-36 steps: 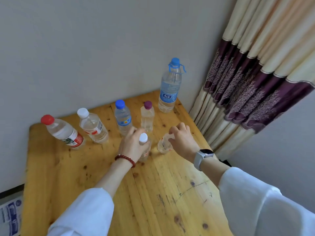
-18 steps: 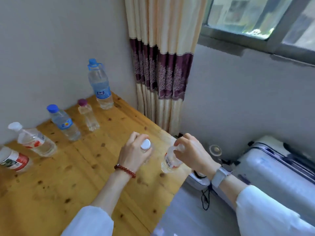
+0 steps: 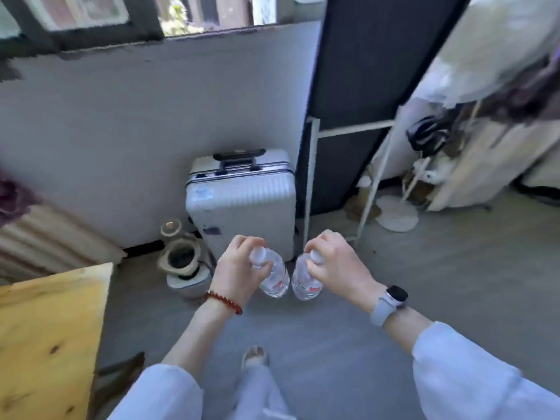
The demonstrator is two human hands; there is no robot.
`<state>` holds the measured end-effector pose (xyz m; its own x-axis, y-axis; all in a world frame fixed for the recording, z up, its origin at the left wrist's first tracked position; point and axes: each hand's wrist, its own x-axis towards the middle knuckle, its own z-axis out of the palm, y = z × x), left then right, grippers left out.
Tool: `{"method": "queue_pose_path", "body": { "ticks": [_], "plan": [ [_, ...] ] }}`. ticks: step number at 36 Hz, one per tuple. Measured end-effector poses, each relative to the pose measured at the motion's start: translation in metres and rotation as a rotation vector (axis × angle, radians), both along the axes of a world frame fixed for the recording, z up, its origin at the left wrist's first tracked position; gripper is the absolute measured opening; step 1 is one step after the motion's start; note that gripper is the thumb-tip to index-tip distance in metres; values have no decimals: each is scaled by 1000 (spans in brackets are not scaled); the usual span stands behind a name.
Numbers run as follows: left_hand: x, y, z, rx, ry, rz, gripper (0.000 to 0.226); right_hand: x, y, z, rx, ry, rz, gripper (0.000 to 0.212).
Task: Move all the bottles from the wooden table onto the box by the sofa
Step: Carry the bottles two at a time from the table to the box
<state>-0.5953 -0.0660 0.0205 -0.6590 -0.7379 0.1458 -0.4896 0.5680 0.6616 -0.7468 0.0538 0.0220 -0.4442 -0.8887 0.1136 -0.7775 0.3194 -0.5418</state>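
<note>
Two small clear water bottles hang side by side in the air over the grey floor point(image 3: 318, 334), nearly touching. The left bottle point(image 3: 274, 275) sits in the left hand point(image 3: 238, 272), grip wrapped around its white-capped neck; the right bottle point(image 3: 304, 281) is held the same way by the right hand point(image 3: 339, 265). Wooden bench point(image 3: 45, 334) corner lies off left, apart. White suitcase point(image 3: 242, 204) stands just ahead against the wall; open floor spreads right.
</note>
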Motion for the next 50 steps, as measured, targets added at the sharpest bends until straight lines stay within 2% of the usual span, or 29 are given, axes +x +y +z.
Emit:
{"method": "queue_pose_path", "body": {
  "ticks": [11,20,28,32,37,42,50],
  "plan": [
    [-271,153,-18,37,-99,-597,28,-177,223,-22,36,-124,-700,16],
    [-508,301,-29,7,-113,-990,29,-345,387,-26,151,-182,-985,15],
    [-703,445,-9,-27,-89,-1234,29,-477,525,-4,119,-176,-1308,14],
    [-793,518,-7,-61,-79,-1326,29,-548,597,-3,138,-150,-1398,16],
    [-901,610,-15,-111,-80,-1440,32,-644,691,-16,204,-192,-1397,21],
    [-994,694,-20,-130,-126,-1502,30,-736,775,-17,297,-239,-1397,21],
    [-1165,822,-3,-91,-107,-1537,30,-898,899,3,293,-206,-1516,22]
  ]
}}
